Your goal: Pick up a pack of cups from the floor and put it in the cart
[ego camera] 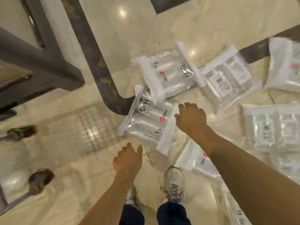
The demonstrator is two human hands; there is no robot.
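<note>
My right hand (190, 118) is stretched forward with loose fingers; the fingertips (177, 115) meet the right-hand sealed edge of the nearest pack (147, 122), but no closed grasp is visible. My left hand (127, 159) hovers just short of the pack's near corner, fingers relaxed and slightly spread, holding nothing.

The pack is a clear plastic bag of stacked cups with black lettering and a red dot. It lies flat on the floor (100, 176), directly ahead of my shoes (174, 184).

Its far end sits under the edge of a second pack (168, 70), which lies across a dark curved band (103, 73) set into the stone.

More packs lie to the right:
- a third pack (227, 75), printed side up, touching the second;
- a fourth pack (285, 65) at the frame edge;
- a fifth pack (272, 127), beyond my right forearm;
- a sixth pack (199, 161), partly beneath that forearm.

A mosaic tile patch (86, 127) lies left of the nearest pack.
</note>
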